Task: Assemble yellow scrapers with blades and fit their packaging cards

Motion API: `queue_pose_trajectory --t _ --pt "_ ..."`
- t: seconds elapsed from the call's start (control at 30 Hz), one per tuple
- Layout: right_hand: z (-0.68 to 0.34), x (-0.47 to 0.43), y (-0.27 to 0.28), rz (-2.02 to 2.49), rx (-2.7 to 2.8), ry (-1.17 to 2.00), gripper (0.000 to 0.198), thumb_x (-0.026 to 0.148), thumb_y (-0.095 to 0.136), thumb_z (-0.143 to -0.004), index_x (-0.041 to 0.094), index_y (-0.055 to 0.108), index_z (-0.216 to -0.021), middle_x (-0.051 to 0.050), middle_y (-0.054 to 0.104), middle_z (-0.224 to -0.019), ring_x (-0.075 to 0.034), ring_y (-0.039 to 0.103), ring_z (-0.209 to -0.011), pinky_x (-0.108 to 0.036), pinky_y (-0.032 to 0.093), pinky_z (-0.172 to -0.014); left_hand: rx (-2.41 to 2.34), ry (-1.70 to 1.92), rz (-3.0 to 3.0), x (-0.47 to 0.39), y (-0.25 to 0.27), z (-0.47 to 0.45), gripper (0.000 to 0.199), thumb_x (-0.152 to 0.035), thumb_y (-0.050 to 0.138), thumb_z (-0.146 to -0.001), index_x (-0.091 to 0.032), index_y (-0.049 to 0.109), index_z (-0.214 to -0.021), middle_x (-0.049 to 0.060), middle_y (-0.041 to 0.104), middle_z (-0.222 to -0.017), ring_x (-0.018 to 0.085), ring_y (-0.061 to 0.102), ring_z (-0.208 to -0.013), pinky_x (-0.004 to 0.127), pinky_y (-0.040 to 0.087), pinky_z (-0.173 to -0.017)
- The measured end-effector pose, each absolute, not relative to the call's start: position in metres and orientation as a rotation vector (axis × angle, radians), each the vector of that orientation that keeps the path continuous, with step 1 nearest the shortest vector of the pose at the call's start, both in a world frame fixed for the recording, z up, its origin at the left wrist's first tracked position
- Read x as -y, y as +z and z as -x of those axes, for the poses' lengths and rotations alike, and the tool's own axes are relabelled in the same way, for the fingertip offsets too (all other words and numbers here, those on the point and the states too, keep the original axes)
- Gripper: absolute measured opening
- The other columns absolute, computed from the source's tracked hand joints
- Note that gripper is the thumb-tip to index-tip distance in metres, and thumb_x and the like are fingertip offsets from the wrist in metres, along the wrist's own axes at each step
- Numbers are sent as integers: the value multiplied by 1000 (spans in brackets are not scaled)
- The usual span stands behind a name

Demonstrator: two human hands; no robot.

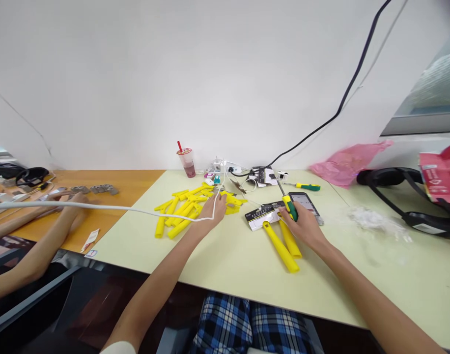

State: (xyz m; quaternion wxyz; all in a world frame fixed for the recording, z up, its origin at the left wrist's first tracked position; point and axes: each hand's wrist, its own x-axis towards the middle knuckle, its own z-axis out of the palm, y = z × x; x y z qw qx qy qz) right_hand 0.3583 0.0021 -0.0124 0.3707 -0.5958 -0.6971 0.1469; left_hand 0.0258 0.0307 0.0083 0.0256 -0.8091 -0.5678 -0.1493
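The right hand is closed around a screwdriver, green and yellow at the grip, its metal shaft pointed away. The left hand is half curled at a heap of yellow pieces; whether anything is held cannot be told. Just beside the right hand, two tubular yellow pieces are laid on the counter.

Head-worn view, facing forward and down, seemingly near table

Bright, even light, soft shadows, stretched edges
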Motion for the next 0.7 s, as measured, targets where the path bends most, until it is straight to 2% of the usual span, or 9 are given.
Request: queue_pose_trajectory --t 0.07,0.13,0.27,0.37,0.47,0.57,0.7 --pt "-357 -2 -13 1526 1790 376 44 68 48 -101 28 40 -84 -3 59 -77 -24 54 -69 -36 37 -67 1719 -573 2476 -30 16 -35 51 -19 48 -104 -13 55 -153 25 63 -142 40 59 -138 55 48 -118" --pt "-356 -1 -13 1532 1790 377 44 67 49 -101 29 39 -83 -2 58 -76 -24 53 -69 -36 36 -66 1663 -815 2458 -28 23 -46 54 -24 46 -106 -18 51 -160 23 62 -144 40 57 -141 55 48 -118" --pt "-355 1 -10 1538 1784 389 43 67 48 -100 29 39 -83 -2 57 -75 -24 54 -69 -36 36 -66 1578 -1399 2470 -19 31 -66 53 -36 51 -110 -26 49 -162 18 63 -138 32 63 -130 48 53 -114" --pt "-355 2 -9 1538 1764 389 43 68 48 -100 29 39 -83 -1 56 -72 -24 54 -67 -36 36 -65 1575 -1863 2405 -15 30 -72 51 -46 54 -110 -27 52 -157 14 63 -135 26 65 -122 42 55 -110" --pt "-355 2 -8 1524 1749 384 43 67 48 -100 29 40 -82 0 56 -70 -23 55 -65 -36 37 -64 1562 -2354 2263 -12 29 -71 40 -51 61 -107 -25 61 -137 12 65 -131 23 66 -122 38 55 -109" --pt "-355 1 -10 1513 1744 384 45 68 50 -100 29 39 -81 -1 56 -68 -23 54 -64 -36 37 -63 1450 -2865 2214 -9 32 -69 35 -49 73 -100 -24 63 -122 8 68 -122 22 70 -116 39 57 -107" --pt "-355 3 -11 1499 1722 412 48 73 53 -99 28 45 -82 -2 63 -72 -23 56 -65 -37 40 -63 1315 -3407 2189 -3 40 -70 52 -38 87 -88 -28 61 -132 5 70 -120 23 73 -114 44 59 -108"
